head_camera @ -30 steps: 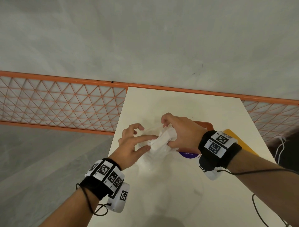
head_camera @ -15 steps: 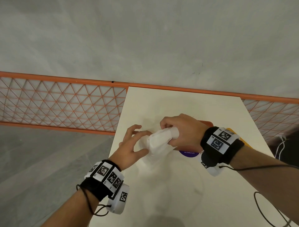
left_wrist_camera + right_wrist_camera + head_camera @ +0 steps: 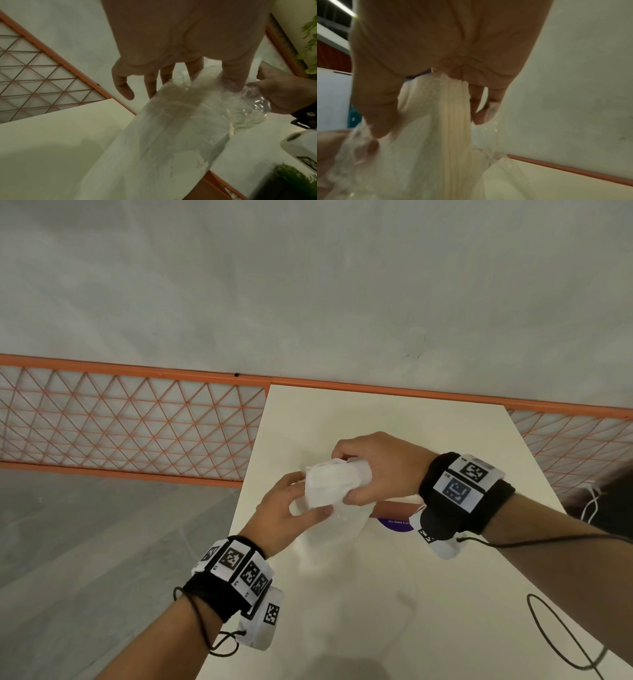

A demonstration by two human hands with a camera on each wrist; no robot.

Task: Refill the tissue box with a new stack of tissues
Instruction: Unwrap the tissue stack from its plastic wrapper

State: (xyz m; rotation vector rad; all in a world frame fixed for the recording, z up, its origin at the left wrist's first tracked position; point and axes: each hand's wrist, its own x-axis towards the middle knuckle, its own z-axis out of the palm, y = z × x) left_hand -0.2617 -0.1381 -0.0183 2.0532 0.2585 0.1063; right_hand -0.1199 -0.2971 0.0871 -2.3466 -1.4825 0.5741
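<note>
A white tissue stack is held above the cream table. My right hand grips its right end, fingers curled over the top and thumb underneath; the right wrist view shows the tissue stack fanning down from that grip. My left hand pinches the clear plastic wrapper, which hangs from the stack's left end toward the table. In the left wrist view the plastic wrapper trails down from my thumb and fingers. The brown tissue box lies on the table, mostly hidden under my right wrist.
An orange lattice fence runs behind the table against a grey wall. A purple label shows beside the box. A black cable loops over the table's right side. The grey floor lies to the left.
Both hands have lifted higher above the table. The tissue stack has come further out of the wrapper toward the right, and my left hand has closed in on the wrapper.
</note>
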